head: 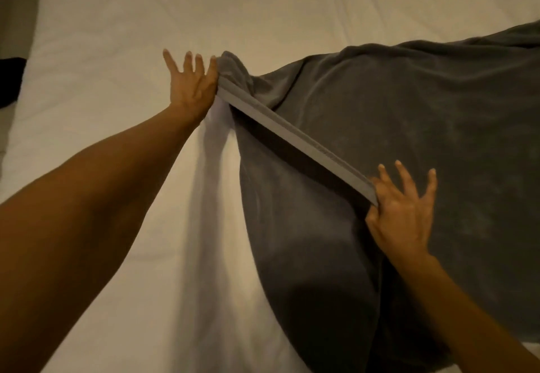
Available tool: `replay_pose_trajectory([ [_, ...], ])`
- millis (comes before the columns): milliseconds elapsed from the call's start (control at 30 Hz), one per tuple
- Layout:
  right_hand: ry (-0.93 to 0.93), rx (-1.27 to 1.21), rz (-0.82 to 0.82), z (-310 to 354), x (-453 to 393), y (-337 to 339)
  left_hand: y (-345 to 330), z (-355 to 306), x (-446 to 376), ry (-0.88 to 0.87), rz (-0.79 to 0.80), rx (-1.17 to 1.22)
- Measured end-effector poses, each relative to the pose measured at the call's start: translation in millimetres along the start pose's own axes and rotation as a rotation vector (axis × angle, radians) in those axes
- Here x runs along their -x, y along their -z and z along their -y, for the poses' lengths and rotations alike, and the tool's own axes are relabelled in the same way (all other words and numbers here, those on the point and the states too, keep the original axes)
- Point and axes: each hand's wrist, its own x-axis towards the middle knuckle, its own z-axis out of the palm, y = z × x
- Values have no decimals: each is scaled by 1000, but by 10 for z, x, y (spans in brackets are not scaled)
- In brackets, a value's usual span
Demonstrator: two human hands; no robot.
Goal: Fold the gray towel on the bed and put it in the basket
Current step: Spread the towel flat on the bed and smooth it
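Note:
A large dark gray towel (409, 127) lies spread over the right half of the white bed (117, 226). Its lighter hemmed edge is lifted off the sheet and pulled taut in a diagonal line between my two hands. My left hand (193, 86) pinches the far corner of that hem between thumb and forefinger, the other fingers spread. My right hand (403, 212) pinches the near end of the hem the same way. Below the hem the towel hangs down in a fold and casts a shadow on the sheet. No basket is in view.
The white sheet stretches to the left and far side of the bed. The bed's left edge runs down the frame's left side, with a dark object (10, 80) on the floor beyond it.

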Motion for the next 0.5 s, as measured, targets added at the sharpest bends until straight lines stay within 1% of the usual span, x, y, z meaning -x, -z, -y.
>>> replay_pose_trajectory([
  [67,5,10,33,31,142,40,-102,230,16,8,5,0],
  [167,-13,11,52,269,296,40,-244,528,51,-86,-34,-18],
  [267,-28,-40,103,632,398,-28,-386,749,166,-231,-5,43],
  [400,-68,-116,244,1160,559,-90,-620,817,499,-464,31,85],
  [500,-109,-82,316,1539,751,-104,-812,823,798,-526,52,160],
])
